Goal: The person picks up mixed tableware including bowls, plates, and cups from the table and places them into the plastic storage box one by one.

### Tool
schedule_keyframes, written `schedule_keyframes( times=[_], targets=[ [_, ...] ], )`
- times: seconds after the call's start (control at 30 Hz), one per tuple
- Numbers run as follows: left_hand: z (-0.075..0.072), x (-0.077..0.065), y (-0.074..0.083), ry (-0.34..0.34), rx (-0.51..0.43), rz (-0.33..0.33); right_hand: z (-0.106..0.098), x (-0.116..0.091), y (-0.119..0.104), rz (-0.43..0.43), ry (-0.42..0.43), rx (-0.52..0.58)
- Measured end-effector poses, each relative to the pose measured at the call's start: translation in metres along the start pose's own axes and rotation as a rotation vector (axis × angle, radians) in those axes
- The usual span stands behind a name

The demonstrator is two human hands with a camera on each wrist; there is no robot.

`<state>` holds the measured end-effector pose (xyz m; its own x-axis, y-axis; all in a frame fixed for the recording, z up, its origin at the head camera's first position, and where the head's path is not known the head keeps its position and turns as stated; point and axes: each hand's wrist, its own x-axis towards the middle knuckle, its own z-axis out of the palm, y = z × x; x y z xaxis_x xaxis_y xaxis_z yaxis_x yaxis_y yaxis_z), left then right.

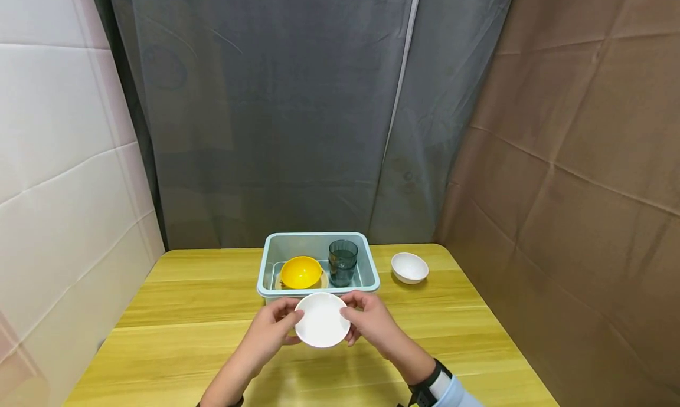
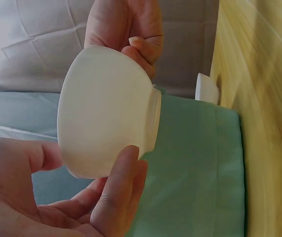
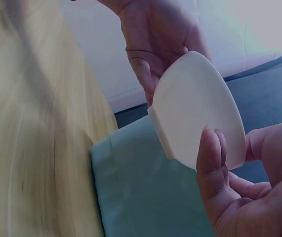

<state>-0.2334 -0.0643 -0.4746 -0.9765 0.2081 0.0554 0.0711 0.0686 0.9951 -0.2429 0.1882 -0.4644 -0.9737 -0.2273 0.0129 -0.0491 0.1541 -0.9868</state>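
Both hands hold a white bowl point(image 1: 322, 320) in the air just in front of the bin. Its inside faces the head camera, and the wrist views show its smooth outer wall and foot ring. My left hand point(image 1: 273, 327) grips the left side, thumb at the rim and fingers beneath. On the opposite side my right hand point(image 1: 373, 322) pinches it in the same way. Behind them stands a light blue bin point(image 1: 265, 264). Inside it are a yellow bowl point(image 1: 301, 272), over a tan-edged item mostly hidden, and dark stacked glasses point(image 1: 343, 259).
A second white bowl point(image 1: 409, 268) sits on the wooden table point(image 1: 202, 312), right of the bin. A grey curtain point(image 1: 276, 112) hangs behind the table. White cloth point(image 1: 64, 159) lines the left side, brown cloth point(image 1: 574, 159) the right.
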Motion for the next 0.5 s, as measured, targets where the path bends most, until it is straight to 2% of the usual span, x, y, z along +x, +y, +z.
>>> schedule_keyframes(
  times=[0.27,0.5],
  targets=[
    [-0.0015,-0.0018,0.0019,0.027,-0.001,-0.027,0.0038,-0.0013,0.0012,0.007,0.007,-0.003],
    [-0.0043,-0.0009,0.0043,0.037,0.033,-0.016,0.0044,-0.0012,0.0008,0.005,0.006,-0.005]
  ],
)
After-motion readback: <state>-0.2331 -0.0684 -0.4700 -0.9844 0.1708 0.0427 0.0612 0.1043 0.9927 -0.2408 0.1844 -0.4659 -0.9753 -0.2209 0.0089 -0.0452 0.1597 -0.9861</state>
